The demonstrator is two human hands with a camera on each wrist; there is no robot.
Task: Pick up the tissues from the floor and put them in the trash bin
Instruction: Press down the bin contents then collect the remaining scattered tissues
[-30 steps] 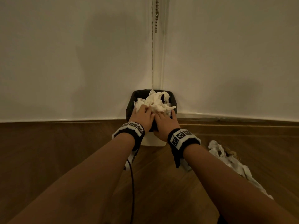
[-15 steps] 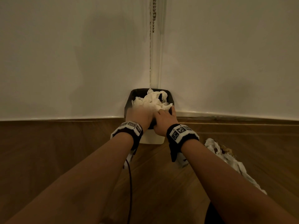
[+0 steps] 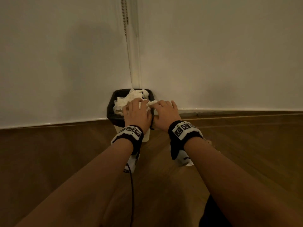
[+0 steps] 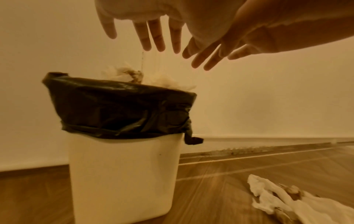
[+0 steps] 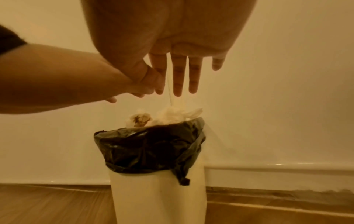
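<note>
- Hovering over the trash bin (image 3: 113, 110): left hand (image 3: 136, 114) and right hand (image 3: 165, 112), side by side, palms down.
- Left hand fingers (image 4: 159, 37) straight and spread, released, gripping nothing; clear gap above the tissue heap in the left wrist view.
- Right hand fingers (image 5: 179, 75) straight, pointing down, released, nothing held; tips above the heap, apart from it in the right wrist view.
- Head view overlaps hands with the heap; wrist views show no contact.
- Crumpled tissues in bin (image 5: 172, 115) piled above the rim, some stained brown.
- Bin: pale body, black bin liner (image 4: 118, 109) folded over the rim, knotted tail hanging at its right side.
- Bin standing upright on the wooden floor (image 3: 49, 161), in the corner where two white walls (image 3: 57, 54) meet.
- More tissues on floor (image 4: 283, 201) to the right of the bin, well apart from it, loose and crumpled with brown bits.
- Beaded cord (image 3: 125, 17) hanging in the corner above the bin.
- Tracker bands with printed markers on both wrists (image 3: 182, 129); thin black cable (image 3: 132, 194) trailing from the left one.
</note>
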